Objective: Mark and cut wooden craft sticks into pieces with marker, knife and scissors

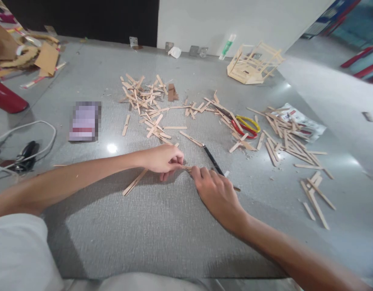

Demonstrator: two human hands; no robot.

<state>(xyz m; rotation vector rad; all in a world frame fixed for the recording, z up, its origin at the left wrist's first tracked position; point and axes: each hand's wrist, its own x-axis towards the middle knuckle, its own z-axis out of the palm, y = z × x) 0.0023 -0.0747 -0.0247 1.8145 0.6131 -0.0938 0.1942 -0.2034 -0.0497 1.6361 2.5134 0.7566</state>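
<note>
My left hand (165,160) pinches one end of a small wooden craft stick piece (186,167) just above the table. On its other end, the fingers of my right hand (215,190) are closed, so only a short stretch shows between the two hands. Beneath my left wrist lies a pair of long sticks (134,182). A black pen-like tool (215,159) rests beside my right hand, partly behind its knuckles. Just beyond my hands is a notched craft stick (191,138) whose end meets the tool's tip.
Loose sticks (144,95) form a heap farther back. Red-and-yellow scissors (245,126) lie among sticks at right, near a plastic packet (308,121). A hexagonal stick frame (250,76) stands at the back. At left are a blurred-out phone (85,121) and a white cable (37,122).
</note>
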